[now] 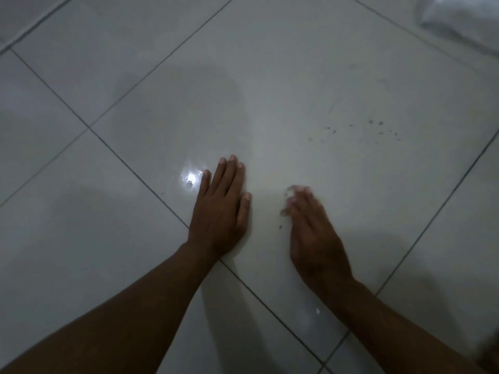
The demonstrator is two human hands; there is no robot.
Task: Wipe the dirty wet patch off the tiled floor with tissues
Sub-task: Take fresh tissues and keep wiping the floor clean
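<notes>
My left hand (220, 209) lies flat on the pale tiled floor (135, 252), fingers straight and together. My right hand (314, 233) is beside it, blurred, fingers extended low over the tile. Small dark dirt specks (283, 211) lie just left of its fingertips. A scatter of dark droplets and spots (378, 129) marks the same tile further away to the right. A wet shine with a bright light reflection (191, 177) sits just left of my left hand. Neither hand holds a tissue.
A white soft bundle, perhaps cloth or a bag (464, 20), lies at the far right corner. Dark grout lines (121, 160) cross the floor diagonally. A small wet glint (317, 311) shows near my right wrist.
</notes>
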